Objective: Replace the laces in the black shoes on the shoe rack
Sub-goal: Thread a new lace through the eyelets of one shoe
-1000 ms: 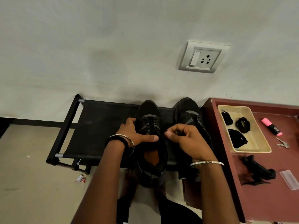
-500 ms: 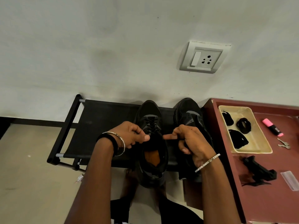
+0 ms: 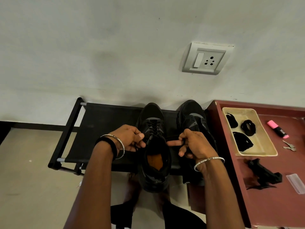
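Note:
Two black shoes stand on a black shoe rack (image 3: pixel 105 123), toes toward the wall. The left shoe (image 3: pixel 154 156) is laced with a black lace (image 3: pixel 154 128) and shows an orange insole. My left hand (image 3: pixel 130 138) pinches a lace end at the shoe's left side near the top eyelets. My right hand (image 3: pixel 193 143) grips the other lace end on the shoe's right side, fingers curled, with a short black stretch running toward the shoe. The right shoe (image 3: pixel 192 119) is partly hidden behind my right hand and forearm.
A maroon table (image 3: pixel 274 205) stands right of the rack. On it are a beige tray (image 3: pixel 265 146) with three bundles of black laces, a pink highlighter (image 3: pixel 278 129), keys (image 3: pixel 289 146), a black object (image 3: pixel 262 175) and a clear strip (image 3: pixel 296 182). A wall socket (image 3: pixel 207 59) is above.
Both hands moved apart from the middle of the left shoe to its two sides, drawing the lace ends outward.

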